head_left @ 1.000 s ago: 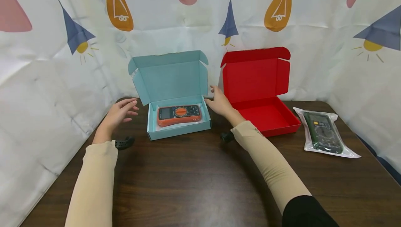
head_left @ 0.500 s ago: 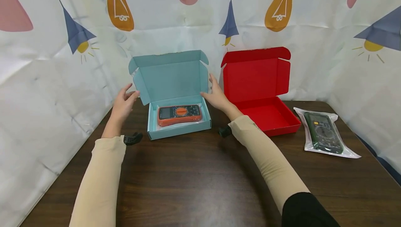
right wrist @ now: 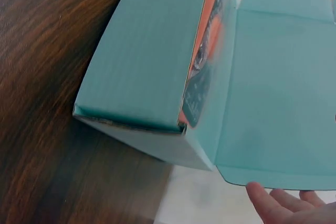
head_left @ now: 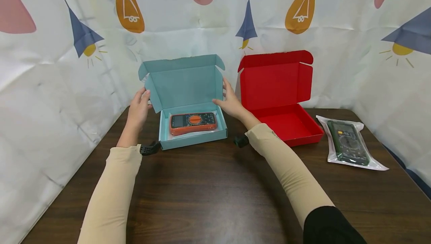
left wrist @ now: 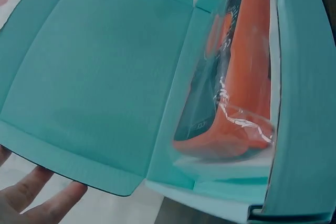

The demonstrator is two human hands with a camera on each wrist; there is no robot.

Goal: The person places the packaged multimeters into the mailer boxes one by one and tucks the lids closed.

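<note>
A light-blue cardboard box [head_left: 193,145] stands open at the middle back, its lid [head_left: 185,87] raised. Inside lies an orange and black multimeter [head_left: 194,122] in clear plastic wrap. My left hand [head_left: 136,115] is at the lid's left side flap; in the left wrist view its fingertips [left wrist: 73,190] meet the flap's outer edge. On the other side, my right hand [head_left: 234,105] is at the lid's right flap, thumb toward the front and fingers pointing up. The right wrist view shows a fingertip [right wrist: 254,188] at that flap's edge.
To the right stands a red box [head_left: 283,128] with its lid up. Farther right a dark green multimeter [head_left: 348,143] lies in a clear bag. A printed white cloth [head_left: 202,30] hangs behind the brown wooden table [head_left: 202,199].
My left hand has moved up and to the right, from beside the box to the lid's left flap. My right hand has shifted slightly up and left against the right flap.
</note>
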